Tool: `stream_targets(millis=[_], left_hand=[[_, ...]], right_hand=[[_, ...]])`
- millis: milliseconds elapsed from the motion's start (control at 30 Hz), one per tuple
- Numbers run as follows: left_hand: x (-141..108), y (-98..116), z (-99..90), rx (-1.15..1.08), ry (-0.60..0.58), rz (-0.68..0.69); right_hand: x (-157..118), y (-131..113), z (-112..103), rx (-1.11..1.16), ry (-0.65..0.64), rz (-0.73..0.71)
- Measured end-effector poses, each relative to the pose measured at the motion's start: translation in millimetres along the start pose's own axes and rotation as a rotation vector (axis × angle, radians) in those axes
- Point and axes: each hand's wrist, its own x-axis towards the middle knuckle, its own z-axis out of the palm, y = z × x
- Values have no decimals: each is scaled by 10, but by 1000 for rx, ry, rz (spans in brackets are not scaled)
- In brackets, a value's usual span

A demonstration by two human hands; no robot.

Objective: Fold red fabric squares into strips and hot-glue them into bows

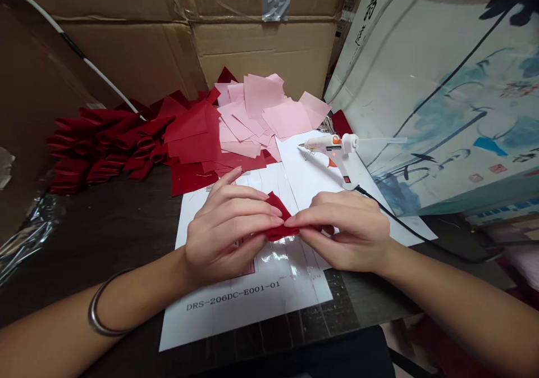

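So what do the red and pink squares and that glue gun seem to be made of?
The red squares look like matte cloth: soft folds, no shine. The pink squares seem thin matte paper or cloth, hard to tell. The glue gun looks like smooth, moulded plastic.

Bench log: glue gun (332, 150) lying on white paper (309, 167).
Pink squares (263, 114) overlap red squares (193, 136); folded red pieces (101, 147) lie left of them. Black cable (421, 243) runs from the gun. Cardboard cartons (261, 35) behind; painted panel (442, 97) right.

The head-worn camera looks forward and down from above the near edge of the counter (105, 226), close over the left hand (225, 229) and right hand (347, 232).
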Motion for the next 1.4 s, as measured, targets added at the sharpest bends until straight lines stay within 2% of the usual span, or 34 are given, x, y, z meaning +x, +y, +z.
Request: stream_targets(millis=[200, 333, 433, 600, 767, 833, 967, 1200, 1400], left_hand=[[-18, 18, 14, -49, 34, -9], [-13, 44, 13, -60, 10, -39], [-16, 43, -6, -13, -12, 3], [-68, 16, -48, 72, 23, 59], [-74, -7, -87, 11, -83, 119], [-59, -6, -83, -21, -83, 120], [-33, 16, -40, -61, -50, 91], [-61, 13, 28, -163, 12, -47], [-47, 19, 31, -188, 41, -45]], right_hand=[[-8, -8, -5, 12, -19, 5], [0, -16, -1, 27, 8, 22], [2, -22, -4, 53, 21, 2], [-15, -33, -32, 21, -23, -56], [-43, -50, -45, -36, -35, -69], [-45, -57, -45, -44, -29, -56], [-29, -61, -45, -13, -38, -27], [-11, -35, -18, 30, -25, 38], [-14, -32, -8, 78, -8, 41]])
